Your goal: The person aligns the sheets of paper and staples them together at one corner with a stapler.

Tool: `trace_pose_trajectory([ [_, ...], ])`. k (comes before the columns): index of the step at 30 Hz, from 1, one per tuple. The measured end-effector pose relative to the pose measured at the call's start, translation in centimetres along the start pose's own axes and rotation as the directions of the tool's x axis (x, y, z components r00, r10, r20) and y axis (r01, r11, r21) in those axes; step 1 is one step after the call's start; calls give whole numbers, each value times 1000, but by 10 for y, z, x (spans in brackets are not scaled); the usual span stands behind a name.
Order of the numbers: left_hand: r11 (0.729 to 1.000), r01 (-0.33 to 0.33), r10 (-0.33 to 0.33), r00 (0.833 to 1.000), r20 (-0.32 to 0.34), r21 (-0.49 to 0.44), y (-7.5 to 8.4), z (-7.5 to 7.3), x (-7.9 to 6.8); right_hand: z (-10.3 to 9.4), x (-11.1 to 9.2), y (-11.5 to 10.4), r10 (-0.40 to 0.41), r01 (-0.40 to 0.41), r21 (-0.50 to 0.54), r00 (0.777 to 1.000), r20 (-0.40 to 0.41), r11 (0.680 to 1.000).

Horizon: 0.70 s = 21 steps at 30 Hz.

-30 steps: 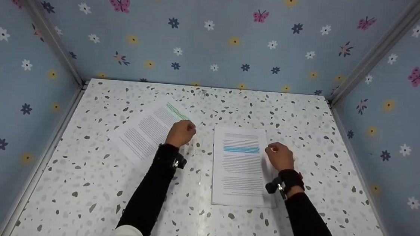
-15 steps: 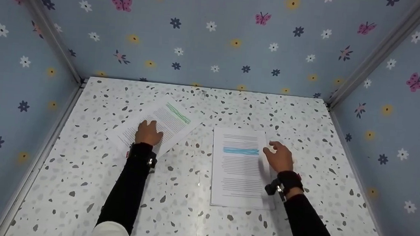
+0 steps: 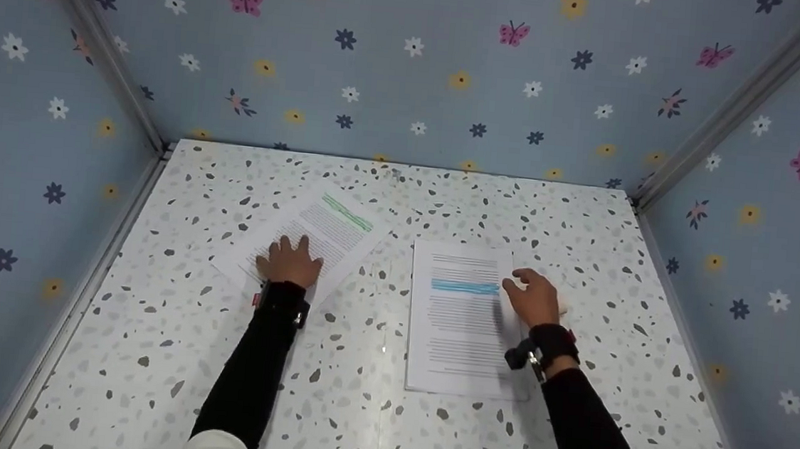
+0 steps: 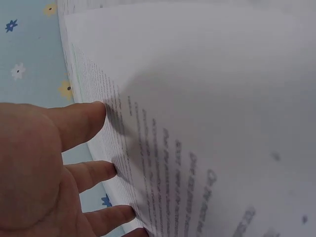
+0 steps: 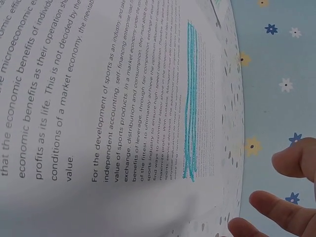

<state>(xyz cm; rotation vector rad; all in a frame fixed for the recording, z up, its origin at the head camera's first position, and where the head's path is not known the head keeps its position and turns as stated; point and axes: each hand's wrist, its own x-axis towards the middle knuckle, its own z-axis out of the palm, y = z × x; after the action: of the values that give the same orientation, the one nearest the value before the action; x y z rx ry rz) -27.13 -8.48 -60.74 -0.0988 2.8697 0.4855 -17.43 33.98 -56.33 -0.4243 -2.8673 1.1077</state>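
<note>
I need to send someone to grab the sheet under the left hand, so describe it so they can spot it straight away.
On the speckled white table, look left of centre, where the left hand rests flat on a printed sheet. It lies slanted with a green highlighted band near its far end. The other sheet, by the right hand, lies square and has a blue band.

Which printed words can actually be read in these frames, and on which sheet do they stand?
Sheet with blue marking, right wrist view: "For the development of sports as an industry, self-financing enterprise".
Same sheet: "economic benefits of individu", cut off at the edge.
Same sheet: "profits as its life. This is not decided by the".
Same sheet: lines under the blue marking too small to read.
Sheet with green marking under the left hand: print blurred, unreadable.
</note>
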Motion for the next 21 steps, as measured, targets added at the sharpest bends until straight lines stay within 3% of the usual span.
trace_pose_trajectory([
  [8, 995, -62, 65, 997, -34, 76, 23, -4, -34, 4, -3, 2, 0, -1, -13, 1000, -11, 1000],
  [15, 986, -84, 94, 994, -63, 146, 41, 12, -68, 9, -3, 1, -4, 4, -28, 1000, -1, 1000],
  [21, 989, -70, 76, 996, -44, 132, 50, 22, -83, 12, -3, -1, -14, 14, -8, 1000, -2, 1000],
])
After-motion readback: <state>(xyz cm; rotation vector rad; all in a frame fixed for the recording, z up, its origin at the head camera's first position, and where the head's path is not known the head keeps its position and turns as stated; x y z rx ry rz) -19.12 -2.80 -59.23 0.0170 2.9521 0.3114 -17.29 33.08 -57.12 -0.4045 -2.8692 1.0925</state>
